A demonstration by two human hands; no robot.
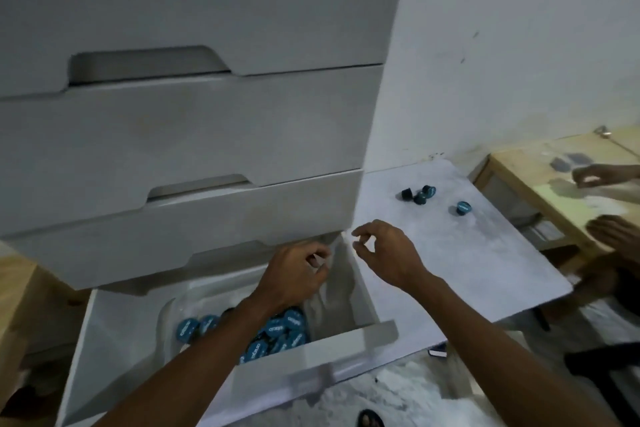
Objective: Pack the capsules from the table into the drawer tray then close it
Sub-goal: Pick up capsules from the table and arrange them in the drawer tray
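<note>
Above the open drawer [362, 291], the left hand [298, 276] curls its fingers [315, 249], and whether they hold anything cannot be told. It is probably releasing onto the packed capsules [277, 329]. The right hand [386, 253], loosely curled and empty, hovers nearest the desk [450, 270] and its loose capsules [420, 196].

We see a pale grey bench [467, 253] next to the drawers. Four dark blue capsules [420, 198] lie on it, near its far end. Three sit close together. One capsule [463, 208] sits a little apart, to their right. The bottom drawer [104, 357] is pulled out. A clear tray [166, 314] lies in it, with many blue pods [188, 329] inside.
</note>
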